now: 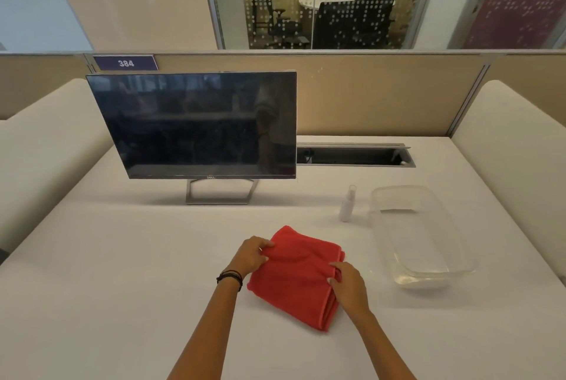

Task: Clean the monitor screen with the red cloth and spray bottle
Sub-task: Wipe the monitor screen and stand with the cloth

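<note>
A folded red cloth (295,277) lies on the white desk in front of me. My left hand (251,255) pinches its left edge near the far corner. My right hand (347,284) grips its right edge, fingers curled into the folded layers. A dark, switched-off monitor (196,125) on a silver stand stands at the back left of the desk, its screen facing me. A small white spray bottle (347,205) with a clear cap stands upright to the right of the monitor, beyond the cloth, untouched.
A clear plastic container (428,275) sits at the right, beside the spray bottle. An open cable slot (355,156) is cut into the desk behind it. Beige partition panels (382,95) close off the back, and padded dividers flank both sides.
</note>
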`<state>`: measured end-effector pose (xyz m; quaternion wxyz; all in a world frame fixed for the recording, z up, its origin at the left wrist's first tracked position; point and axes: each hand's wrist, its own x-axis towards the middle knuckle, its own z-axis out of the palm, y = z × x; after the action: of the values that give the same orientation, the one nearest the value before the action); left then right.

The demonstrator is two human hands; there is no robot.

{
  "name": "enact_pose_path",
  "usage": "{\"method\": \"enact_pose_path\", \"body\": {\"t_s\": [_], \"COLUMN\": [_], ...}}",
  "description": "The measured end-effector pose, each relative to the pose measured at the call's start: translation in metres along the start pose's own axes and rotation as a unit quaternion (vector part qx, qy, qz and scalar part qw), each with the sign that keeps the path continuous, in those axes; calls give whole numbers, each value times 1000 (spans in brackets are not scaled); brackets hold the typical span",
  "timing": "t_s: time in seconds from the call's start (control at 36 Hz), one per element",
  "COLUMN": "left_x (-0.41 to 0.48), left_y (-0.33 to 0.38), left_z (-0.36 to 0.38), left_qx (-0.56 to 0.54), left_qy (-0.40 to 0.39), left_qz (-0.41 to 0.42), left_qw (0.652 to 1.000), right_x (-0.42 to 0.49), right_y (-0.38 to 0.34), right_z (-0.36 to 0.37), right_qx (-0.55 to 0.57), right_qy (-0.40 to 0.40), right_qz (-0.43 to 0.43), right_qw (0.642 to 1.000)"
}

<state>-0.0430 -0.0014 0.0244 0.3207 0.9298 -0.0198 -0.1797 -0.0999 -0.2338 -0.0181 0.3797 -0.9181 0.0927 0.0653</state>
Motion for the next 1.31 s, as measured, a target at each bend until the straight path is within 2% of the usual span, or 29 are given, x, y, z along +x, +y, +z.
{"method": "enact_pose_path", "body": {"t_s": [0.31,0.47,0.64,0.78,0.89,1.0,1.19,1.31], "left_x": [-1,-1,-4,-8,-8,-8,-14,-16], "left_y": [6,6,9,26,27,14,-15,-32], "left_z": [-33,-68,-103,-130,-143,-153,-183,-204], "left_qx": [-6,-54,-111,-181,-216,-245,-253,-252], "left_qy": [94,165,227,217,241,256,292,299], "left_qz": [3,24,112,133,139,134,134,144], "left_qw": [996,985,961,950,936,926,913,909], "right_x": [25,40,49,53,55,54,47,41], "right_y": [-32,-65,-101,-132,-151,-167,-181,-194], "right_z": [-20,-25,-24,-18,-10,1,18,34], "right_qx": [33,172,348,458,516,563,531,499], "right_qy": [61,61,61,87,82,40,-81,-189], "right_qz": [-74,-67,-42,-39,-26,-19,-104,-99], "right_qw": [995,981,934,884,852,825,837,840]}}
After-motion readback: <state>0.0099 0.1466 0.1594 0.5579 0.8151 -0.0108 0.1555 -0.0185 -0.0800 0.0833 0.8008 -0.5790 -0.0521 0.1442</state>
